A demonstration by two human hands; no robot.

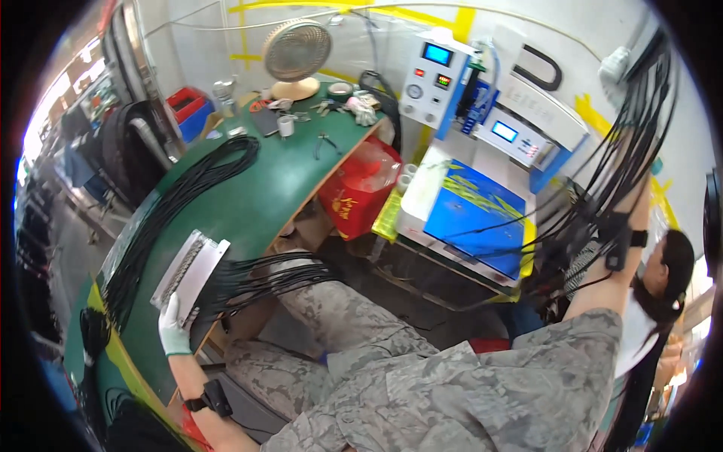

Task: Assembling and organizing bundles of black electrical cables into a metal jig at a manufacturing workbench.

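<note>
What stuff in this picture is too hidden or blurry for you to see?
Head view, all of these:
- Right hand: mostly hidden by raised black cables, so its grip is unclear.
- Left hand: some fingers are hidden by the white rectangular holder.
- Lower ends of the raised black cables: blurred.
- Small parts along the holder: too small to identify.

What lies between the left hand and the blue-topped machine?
In the head view, black cables run from beside the pale holder in the left hand across a camouflage-trousered knee; then a dark gap before the blue-topped machine.
</note>
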